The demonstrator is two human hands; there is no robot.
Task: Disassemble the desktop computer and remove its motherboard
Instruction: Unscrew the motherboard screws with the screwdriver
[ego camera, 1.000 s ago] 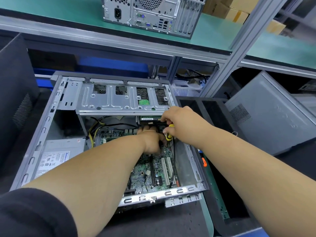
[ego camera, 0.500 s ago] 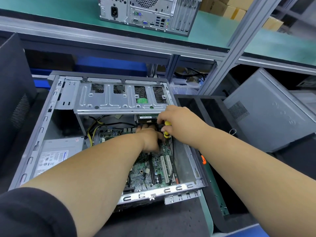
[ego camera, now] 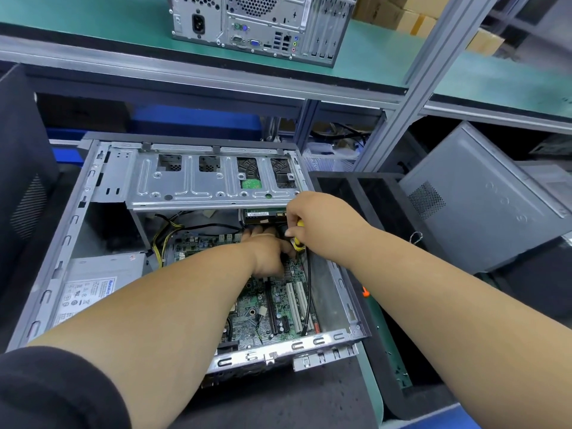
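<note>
Inside the open grey metal computer case [ego camera: 93, 193], the right hand [ego camera: 318, 221] grips a yellow-handled screwdriver [ego camera: 298, 239] above the green motherboard [ego camera: 263, 308]; the left hand [ego camera: 266, 252] rests beside it, fingers hidden.

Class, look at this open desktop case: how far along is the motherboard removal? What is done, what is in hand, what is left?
Done: the side cover is off, so the open case shows its inside. In hand: the right hand grips a yellow-handled screwdriver at the board's far edge, and the left hand reaches in beside it. Left: the motherboard sits in the case, with the power supply and yellow cables in place.
</note>
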